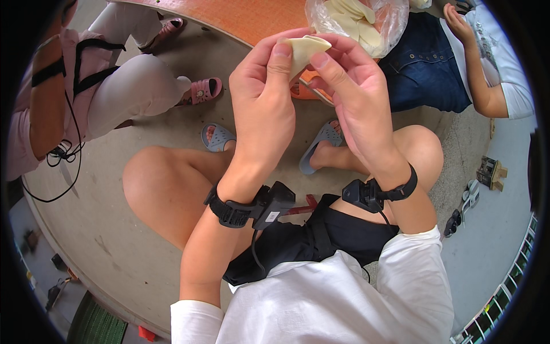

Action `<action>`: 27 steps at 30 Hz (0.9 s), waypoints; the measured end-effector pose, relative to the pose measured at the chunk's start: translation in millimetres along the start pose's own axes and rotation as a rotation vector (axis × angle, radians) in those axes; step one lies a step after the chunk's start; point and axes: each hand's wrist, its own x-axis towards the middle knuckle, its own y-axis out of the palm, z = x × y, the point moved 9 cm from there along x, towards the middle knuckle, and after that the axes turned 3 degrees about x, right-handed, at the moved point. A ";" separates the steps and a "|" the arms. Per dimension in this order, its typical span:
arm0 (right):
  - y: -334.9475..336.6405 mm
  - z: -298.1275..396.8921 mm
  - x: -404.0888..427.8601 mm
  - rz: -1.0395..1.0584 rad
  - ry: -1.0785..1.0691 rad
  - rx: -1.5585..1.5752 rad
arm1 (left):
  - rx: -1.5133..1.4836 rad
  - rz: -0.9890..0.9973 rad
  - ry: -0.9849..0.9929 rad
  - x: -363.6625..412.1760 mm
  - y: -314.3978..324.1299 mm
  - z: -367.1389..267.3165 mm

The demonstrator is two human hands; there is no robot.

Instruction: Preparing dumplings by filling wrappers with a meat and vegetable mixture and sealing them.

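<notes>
Between both hands, a pale dough wrapper (pixel 303 51) is folded over, its upper edge curling to a point on the right. My left hand (pixel 264 99) pinches its left side, thumb in front and fingers behind. On the other side, my right hand (pixel 361 90) grips the right edge with its thumb and fingers. Whether any filling lies inside is hidden. Just beyond my right fingers, a clear plastic bag (pixel 393 30) holds several flat dough wrappers (pixel 350 21) on the orange tabletop (pixel 240 19). The hands are raised in front of the table's near edge.
A person in light trousers (pixel 129 86) sits at the left, with a black cable (pixel 80 159) hanging beside them. At the right sits another person in a denim garment (pixel 423 64), one hand (pixel 457 26) raised. Black strapped devices (pixel 275 204) are on my wrists.
</notes>
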 end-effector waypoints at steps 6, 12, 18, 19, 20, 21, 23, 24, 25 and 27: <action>-5.4 15.4 2.4 0.001 -0.098 -0.073 | -0.087 0.014 -0.048 -0.4 1.8 -3.0; -7.8 9.8 2.5 -0.027 -0.029 -0.046 | -0.161 0.047 -0.076 0.4 -0.8 -3.8; -8.5 4.5 1.4 0.016 0.033 0.014 | 0.016 0.160 0.015 1.1 6.5 -10.4; -9.6 4.5 1.3 0.010 0.044 0.024 | -0.014 0.172 0.007 1.0 7.8 -12.2; -9.9 4.0 1.0 0.004 0.056 0.034 | -0.043 0.184 -0.001 0.7 8.8 -14.2; -10.3 4.4 0.2 0.003 0.054 0.033 | -0.044 0.187 0.000 0.7 9.5 -15.8; -8.8 10.0 -1.8 0.022 -0.008 -0.006 | -0.027 0.234 0.006 -0.4 13.8 -19.5; -9.4 9.7 -2.2 0.022 -0.009 -0.005 | -0.025 0.235 0.007 -0.9 13.6 -21.5; -8.3 9.4 -2.7 0.047 -0.011 0.003 | -0.017 0.241 0.009 -1.4 14.0 -23.2; -7.0 9.4 -3.7 0.072 -0.015 0.011 | -0.009 0.247 0.012 -1.6 13.4 -24.2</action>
